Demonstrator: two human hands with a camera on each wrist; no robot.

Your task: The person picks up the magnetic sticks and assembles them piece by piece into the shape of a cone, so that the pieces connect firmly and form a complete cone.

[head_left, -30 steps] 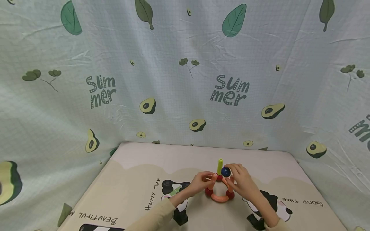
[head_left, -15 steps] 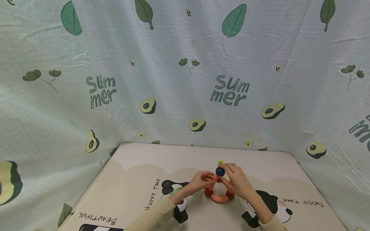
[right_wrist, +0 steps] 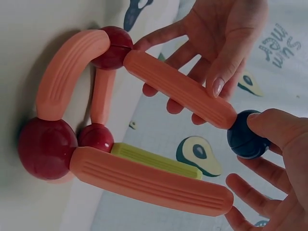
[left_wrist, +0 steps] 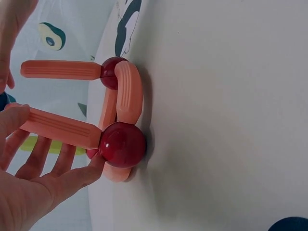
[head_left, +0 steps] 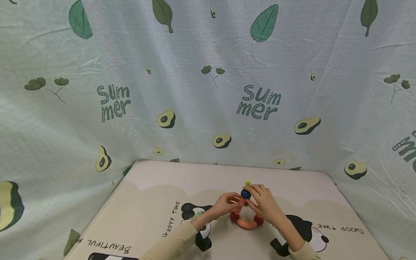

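Observation:
A toy frame of red balls and orange rods stands on the table, with a curved orange rod along its near side. My left hand holds an upright orange rod between thumb and fingers. At that rod's top end sits a dark blue ball, pinched by my right hand. In the right wrist view, ball and rod end meet. A second upright orange rod rises free-ended at the right side. Behind it stands a yellow-green rod on a far red ball.
The table has a printed cover with pandas and lettering. A pale curtain with avocados and leaves hangs behind its far edge. A dark rounded shape shows at the left wrist view's lower corner.
My right hand has carried the blue ball leftward, from near the yellow-green rod to the top of the orange rod in my left hand. My left hand has stayed in place.

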